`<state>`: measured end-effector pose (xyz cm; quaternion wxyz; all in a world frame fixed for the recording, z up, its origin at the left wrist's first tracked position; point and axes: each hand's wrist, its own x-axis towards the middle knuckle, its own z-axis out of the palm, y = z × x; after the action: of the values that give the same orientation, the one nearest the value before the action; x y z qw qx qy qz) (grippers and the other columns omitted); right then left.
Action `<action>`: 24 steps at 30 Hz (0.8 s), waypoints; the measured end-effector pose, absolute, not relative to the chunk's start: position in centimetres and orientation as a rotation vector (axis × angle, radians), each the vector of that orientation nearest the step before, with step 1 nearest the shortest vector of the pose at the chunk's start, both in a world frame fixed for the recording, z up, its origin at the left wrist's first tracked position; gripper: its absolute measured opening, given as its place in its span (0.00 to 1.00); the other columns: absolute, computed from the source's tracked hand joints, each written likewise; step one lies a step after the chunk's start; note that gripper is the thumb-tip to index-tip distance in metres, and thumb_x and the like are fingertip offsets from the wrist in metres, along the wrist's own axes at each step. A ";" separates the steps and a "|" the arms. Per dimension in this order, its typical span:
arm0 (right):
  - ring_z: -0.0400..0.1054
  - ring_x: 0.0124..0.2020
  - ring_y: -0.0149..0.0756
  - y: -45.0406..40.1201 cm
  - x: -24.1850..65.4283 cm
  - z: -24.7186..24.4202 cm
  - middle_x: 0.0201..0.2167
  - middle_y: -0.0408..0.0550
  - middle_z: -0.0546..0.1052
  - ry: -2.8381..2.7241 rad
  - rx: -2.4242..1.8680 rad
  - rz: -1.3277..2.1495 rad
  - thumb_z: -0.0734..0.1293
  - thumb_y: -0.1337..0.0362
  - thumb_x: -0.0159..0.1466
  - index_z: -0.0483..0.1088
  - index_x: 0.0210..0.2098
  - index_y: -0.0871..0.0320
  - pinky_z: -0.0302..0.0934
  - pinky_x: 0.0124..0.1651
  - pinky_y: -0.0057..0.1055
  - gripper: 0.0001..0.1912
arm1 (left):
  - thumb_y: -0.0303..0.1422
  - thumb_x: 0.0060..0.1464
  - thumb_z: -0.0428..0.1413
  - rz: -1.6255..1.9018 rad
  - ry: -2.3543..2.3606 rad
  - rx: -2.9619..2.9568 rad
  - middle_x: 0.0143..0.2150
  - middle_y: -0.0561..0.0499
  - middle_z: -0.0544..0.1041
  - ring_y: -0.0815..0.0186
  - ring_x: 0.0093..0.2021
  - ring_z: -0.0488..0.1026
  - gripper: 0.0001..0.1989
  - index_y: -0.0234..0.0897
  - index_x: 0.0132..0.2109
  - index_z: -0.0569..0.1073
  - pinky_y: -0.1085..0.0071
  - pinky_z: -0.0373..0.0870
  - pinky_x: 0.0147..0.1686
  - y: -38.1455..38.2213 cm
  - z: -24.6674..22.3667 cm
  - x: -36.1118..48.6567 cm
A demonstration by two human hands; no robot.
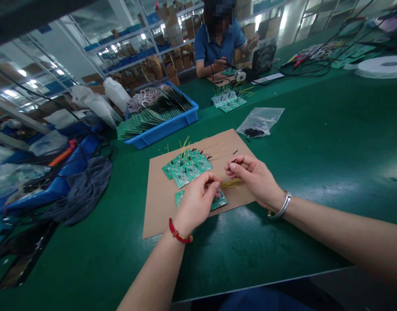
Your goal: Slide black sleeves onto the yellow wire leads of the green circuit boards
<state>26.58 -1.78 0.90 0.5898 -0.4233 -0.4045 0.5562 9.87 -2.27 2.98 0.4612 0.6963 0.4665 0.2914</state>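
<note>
My left hand (203, 194) is closed in a pinch over a green circuit board (221, 200) at the front of the brown cardboard sheet (159, 211); yellow wires (231, 184) stick out to its right. What its fingertips hold is hidden. To the right, my right hand (252, 172) pinches a small black piece (233, 161) between thumb and fingers, just above the cardboard. Several green boards (188, 166) with black pieces and upright yellow wires lie in an overlapping pile behind my left hand. Another small black piece (235, 152) rests on the cardboard beyond my right fingertips.
Behind the cardboard stand a blue tray (166, 128) full of boards and a clear bag (263, 119) of black pieces. More wired boards (229, 101) lie near a person (214, 47) working across the table. A dark cloth (88, 190) lies left, a white reel (382, 67) far right.
</note>
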 end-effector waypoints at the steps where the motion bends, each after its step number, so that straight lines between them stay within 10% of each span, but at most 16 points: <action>1: 0.68 0.31 0.29 -1.8 26.5 0.9 0.28 0.43 0.75 -0.926 -0.967 1.338 0.72 0.58 0.54 0.70 0.32 0.58 0.63 0.38 0.30 0.12 | 0.32 0.58 0.51 0.754 1.128 1.607 0.33 0.52 0.73 0.70 0.30 0.72 0.04 0.36 0.39 0.68 0.71 0.71 0.34 -2.2 2.7 10.1; 24: 0.70 0.29 0.25 -2.3 26.4 1.0 0.25 0.41 0.75 -0.682 -0.917 1.656 0.74 0.60 0.52 0.72 0.26 0.59 0.63 0.35 0.23 0.10 | 0.36 0.54 0.54 0.874 1.247 1.437 0.24 0.56 0.70 0.75 0.21 0.63 0.09 0.34 0.33 0.70 0.80 0.61 0.20 -2.3 2.7 11.0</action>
<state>26.40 -2.27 1.02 0.5352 -0.3850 -0.2864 0.6952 11.01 -2.33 2.65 0.5002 0.5941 0.5159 0.3616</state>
